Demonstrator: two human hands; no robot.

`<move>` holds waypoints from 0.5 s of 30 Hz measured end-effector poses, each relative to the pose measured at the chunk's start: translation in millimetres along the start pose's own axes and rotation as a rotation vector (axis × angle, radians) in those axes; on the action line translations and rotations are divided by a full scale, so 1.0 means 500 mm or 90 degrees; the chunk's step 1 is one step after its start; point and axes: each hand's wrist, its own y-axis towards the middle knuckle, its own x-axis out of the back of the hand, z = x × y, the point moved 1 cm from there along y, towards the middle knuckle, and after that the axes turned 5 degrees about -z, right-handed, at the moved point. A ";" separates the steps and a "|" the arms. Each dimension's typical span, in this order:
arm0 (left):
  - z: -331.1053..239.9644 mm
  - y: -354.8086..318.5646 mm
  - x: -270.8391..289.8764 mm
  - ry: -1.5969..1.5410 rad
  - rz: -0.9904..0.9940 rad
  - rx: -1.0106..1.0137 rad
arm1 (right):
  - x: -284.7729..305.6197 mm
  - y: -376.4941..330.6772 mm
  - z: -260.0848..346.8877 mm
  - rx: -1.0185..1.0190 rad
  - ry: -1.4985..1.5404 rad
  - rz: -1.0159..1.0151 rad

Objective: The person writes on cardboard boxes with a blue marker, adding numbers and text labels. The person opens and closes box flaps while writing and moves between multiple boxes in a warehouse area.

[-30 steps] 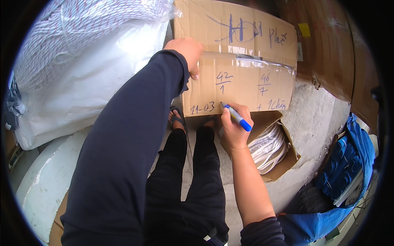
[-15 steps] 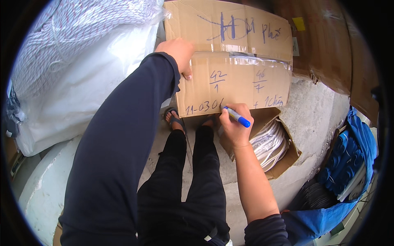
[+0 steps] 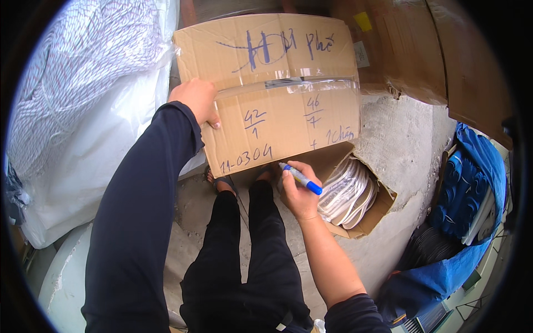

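Observation:
A taped cardboard box (image 3: 288, 116) with handwriting in dark blue ink stands in front of me. My left hand (image 3: 195, 100) grips its left edge, the thumb lying on the top face and the other fingers partly hidden at the side. Just off the box's near edge, my right hand (image 3: 300, 191) holds a marker pen (image 3: 301, 178) with a grey-blue barrel and a bright blue end. The pen's tip is close to the last written figure but apart from the cardboard.
An open carton (image 3: 383, 202) of white coiled cord sits on the concrete floor to the right. Wrapped bundles of speckled rope (image 3: 94, 61) rise at the left. Large brown cartons (image 3: 400, 55) stand far right, above a blue sack (image 3: 438, 283) holding blue items.
My right hand has drawn the marker off the cardboard toward me, and the last figure now has more strokes. The view has shifted, so the box appears further left.

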 end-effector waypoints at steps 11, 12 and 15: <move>-0.034 0.031 0.035 0.088 0.082 0.015 | 0.008 -0.059 -0.003 0.008 0.071 0.119; -0.035 0.038 0.039 0.096 0.092 0.000 | 0.014 -0.052 -0.004 0.007 0.075 0.115; -0.037 0.057 0.049 0.120 0.133 -0.019 | 0.047 -0.011 -0.016 0.004 0.057 0.051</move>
